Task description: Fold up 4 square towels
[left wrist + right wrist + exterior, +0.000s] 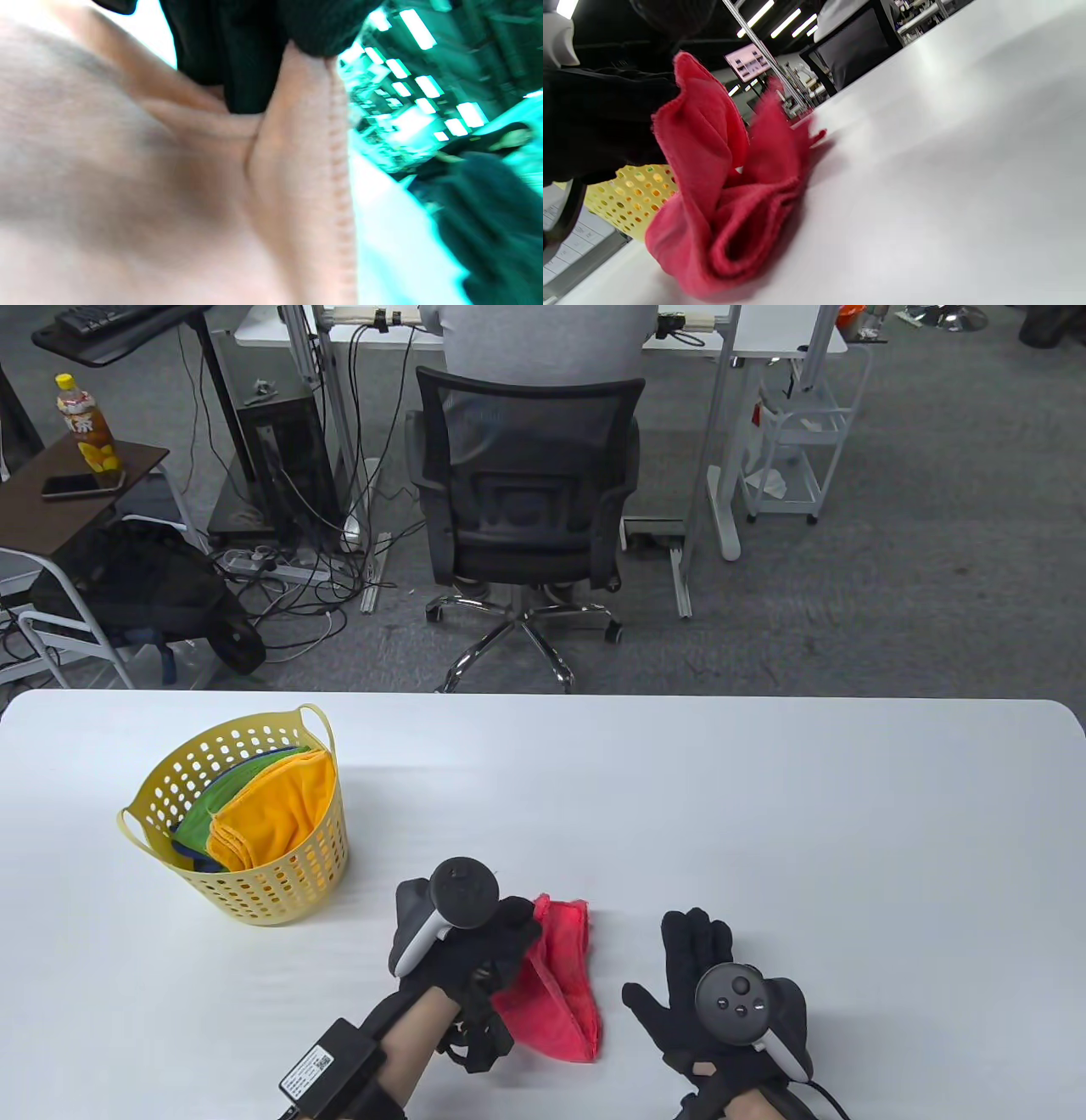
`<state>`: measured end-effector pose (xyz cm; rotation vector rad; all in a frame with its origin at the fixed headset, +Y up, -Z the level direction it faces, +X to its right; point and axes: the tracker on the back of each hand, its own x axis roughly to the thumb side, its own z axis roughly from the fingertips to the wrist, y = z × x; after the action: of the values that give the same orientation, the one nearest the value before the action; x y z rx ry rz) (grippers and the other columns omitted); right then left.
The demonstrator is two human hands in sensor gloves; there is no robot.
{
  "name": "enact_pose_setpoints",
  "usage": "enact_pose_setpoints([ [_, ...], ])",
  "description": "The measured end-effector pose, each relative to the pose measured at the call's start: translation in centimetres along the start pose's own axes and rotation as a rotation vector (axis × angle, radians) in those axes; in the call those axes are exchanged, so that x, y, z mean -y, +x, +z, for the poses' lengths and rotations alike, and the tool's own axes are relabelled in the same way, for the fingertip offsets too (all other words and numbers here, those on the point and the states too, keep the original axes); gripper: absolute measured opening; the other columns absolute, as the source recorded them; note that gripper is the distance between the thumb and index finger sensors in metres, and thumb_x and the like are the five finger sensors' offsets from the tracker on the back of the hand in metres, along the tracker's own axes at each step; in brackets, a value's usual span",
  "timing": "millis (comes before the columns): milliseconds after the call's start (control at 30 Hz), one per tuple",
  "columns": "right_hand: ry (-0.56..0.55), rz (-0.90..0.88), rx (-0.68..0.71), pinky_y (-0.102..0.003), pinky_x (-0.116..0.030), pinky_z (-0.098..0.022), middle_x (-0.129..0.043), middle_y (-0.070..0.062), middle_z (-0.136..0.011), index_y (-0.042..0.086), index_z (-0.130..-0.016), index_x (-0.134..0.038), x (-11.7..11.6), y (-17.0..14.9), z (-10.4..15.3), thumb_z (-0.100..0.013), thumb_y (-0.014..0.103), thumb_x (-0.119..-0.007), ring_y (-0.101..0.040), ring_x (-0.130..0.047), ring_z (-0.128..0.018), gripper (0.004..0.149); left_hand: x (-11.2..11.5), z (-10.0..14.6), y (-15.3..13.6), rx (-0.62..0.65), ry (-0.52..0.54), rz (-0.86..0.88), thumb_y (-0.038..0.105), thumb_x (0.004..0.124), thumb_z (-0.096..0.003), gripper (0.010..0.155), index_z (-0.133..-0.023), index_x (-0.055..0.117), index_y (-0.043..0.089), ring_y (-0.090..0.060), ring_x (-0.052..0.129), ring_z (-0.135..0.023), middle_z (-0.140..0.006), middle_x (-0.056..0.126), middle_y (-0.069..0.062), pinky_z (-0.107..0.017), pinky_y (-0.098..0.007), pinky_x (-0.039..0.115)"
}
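A soft red square towel (556, 984) is seen in the lower middle of the table view, on the white desk (764, 814). It is bunched up and partly lifted at its left edge. That edge is gripped by the left hand (475, 942) in its black glove, just left of the towel. In the left wrist view, a stitched hem of the cloth (305, 169) is pinched under the black gloved fingers (254, 51) at the top of the frame; the cloth looks pale pink there and fills most of the picture.

In the right wrist view, the towel (725, 199) is seen at the lower left, standing up in folds with its lower part resting on the desk (946, 169).

The right hand (721, 993) is seen in the lower right of the table view. It is laid flat on the desk with the fingers spread wide, and nothing is held in it. It is near the towel but not touching it.

A yellow plastic basket with holes (246, 891) is placed at the left of the table view, well apart from the hands. Folded cloths are kept inside it: an orange towel (271, 814) in front and a green towel (216, 802) behind it. A bit of blue cloth (188, 853) is seen low in the basket.
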<state>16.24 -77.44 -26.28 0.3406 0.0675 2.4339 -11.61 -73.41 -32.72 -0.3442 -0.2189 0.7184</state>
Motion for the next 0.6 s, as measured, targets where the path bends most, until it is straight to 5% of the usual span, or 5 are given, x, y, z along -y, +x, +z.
enact_pose_setpoints([
  [367,-0.028,-0.051,0.092,-0.084,-0.018,-0.049,-0.014,-0.036,-0.112,0.015,-0.11,-0.019,0.6,0.8,0.2,-0.049,0.054,-0.077,-0.064,-0.021,-0.097,0.092,-5.1,8.5,8.7,0.459,0.031,0.117,0.035,0.072,-0.0532,0.04,-0.092,0.081,0.034,-0.025,0.085,-0.097,-0.084,0.094,0.002,-0.083,-0.064,0.048],
  [600,-0.047,-0.074,0.101,-0.084,-0.019,-0.049,-0.014,-0.038,-0.111,0.013,-0.111,-0.02,1.0,0.8,0.3,-0.049,0.054,-0.076,-0.065,-0.021,-0.097,0.092,-12.6,9.4,15.0,0.421,0.189,-0.1,0.033,0.073,-0.054,0.04,-0.092,0.082,0.036,-0.024,0.082,-0.101,-0.086,0.093,0.003,-0.085,-0.063,0.046],
])
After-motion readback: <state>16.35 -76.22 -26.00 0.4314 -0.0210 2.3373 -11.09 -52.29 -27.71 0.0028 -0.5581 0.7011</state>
